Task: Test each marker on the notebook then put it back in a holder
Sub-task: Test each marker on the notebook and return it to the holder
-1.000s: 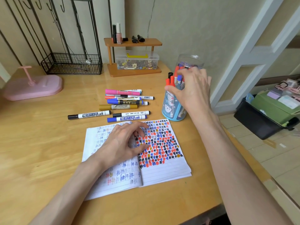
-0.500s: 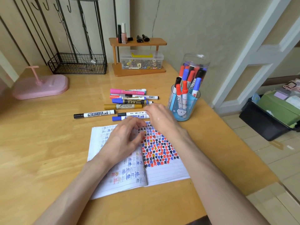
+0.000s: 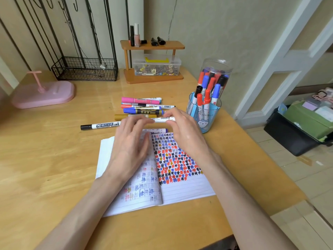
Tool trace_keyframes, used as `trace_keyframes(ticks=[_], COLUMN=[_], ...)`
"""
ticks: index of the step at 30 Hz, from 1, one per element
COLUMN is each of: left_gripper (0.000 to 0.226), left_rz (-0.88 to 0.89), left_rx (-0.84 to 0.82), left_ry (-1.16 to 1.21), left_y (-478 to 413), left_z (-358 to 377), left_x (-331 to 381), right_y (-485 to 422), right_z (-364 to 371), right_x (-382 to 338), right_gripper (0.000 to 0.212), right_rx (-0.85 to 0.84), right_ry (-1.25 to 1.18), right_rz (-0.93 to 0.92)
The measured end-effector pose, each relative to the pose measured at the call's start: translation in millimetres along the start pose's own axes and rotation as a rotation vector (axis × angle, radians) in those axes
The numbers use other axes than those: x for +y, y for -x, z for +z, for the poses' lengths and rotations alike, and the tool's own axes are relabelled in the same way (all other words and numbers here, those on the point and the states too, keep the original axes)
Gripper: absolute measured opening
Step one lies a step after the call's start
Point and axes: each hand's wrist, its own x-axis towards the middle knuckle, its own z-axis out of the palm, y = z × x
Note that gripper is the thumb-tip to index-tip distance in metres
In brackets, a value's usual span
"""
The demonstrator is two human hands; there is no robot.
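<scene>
An open notebook [image 3: 180,188], covered in red, blue and black marks, lies on the wooden table [image 3: 45,159]. Above its top edge, my right hand [image 3: 183,136] pinches the right end of a white marker [image 3: 162,119]. My left hand [image 3: 129,150] is blurred, and its fingers close over the marker's left end. Loose markers lie behind: a pink one [image 3: 138,100], a blue one [image 3: 142,110], a gold one [image 3: 122,116], a black-capped whiteboard marker [image 3: 100,126] and a purple one [image 3: 158,130]. A blue holder [image 3: 203,114] and a clear jar [image 3: 216,69] stand at the right, both holding markers.
A pink stand [image 3: 45,94] and a wire basket [image 3: 84,71] are at the back left. A wooden shelf [image 3: 153,45] stands over a clear box [image 3: 156,67] of small items. The table's right edge drops to a floor with a black bin [image 3: 288,138].
My right hand left the holder, came down to the loose markers and picked up a white one. My left hand lifted off the notebook and reached to the marker's left end.
</scene>
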Motion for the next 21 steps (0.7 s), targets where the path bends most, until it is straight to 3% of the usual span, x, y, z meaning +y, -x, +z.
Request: trace_keyframes(ticks=[4, 7, 11, 14, 21], left_gripper=[0.032, 0.028, 0.037, 0.037, 0.034], left_rz=[-0.03, -0.029, -0.01, 0.049, 0.124], left_rx=[-0.009, -0.06, -0.216, -0.281, -0.305], left_ry=[-0.088, -0.029, 0.115, 0.089, 0.038], left_y=[-1, 1, 0, 4, 5], left_z=[-3, -3, -2, 0, -2], left_x=[0, 3, 12, 19, 23], right_y=[24, 42, 60, 69, 79], right_z=[-23, -38, -44, -34, -17], right_x=[7, 8, 4, -2, -17], right_gripper=[0.016, 0.014, 0.013, 0.026, 0.049], right_rx=[-0.015, 0.0, 0.129, 0.215, 0.12], right_ry=[-0.27, -0.602, -0.924, -1.127, -0.944], right_rz=[0.142, 0.267, 0.483, 0.604, 0.552])
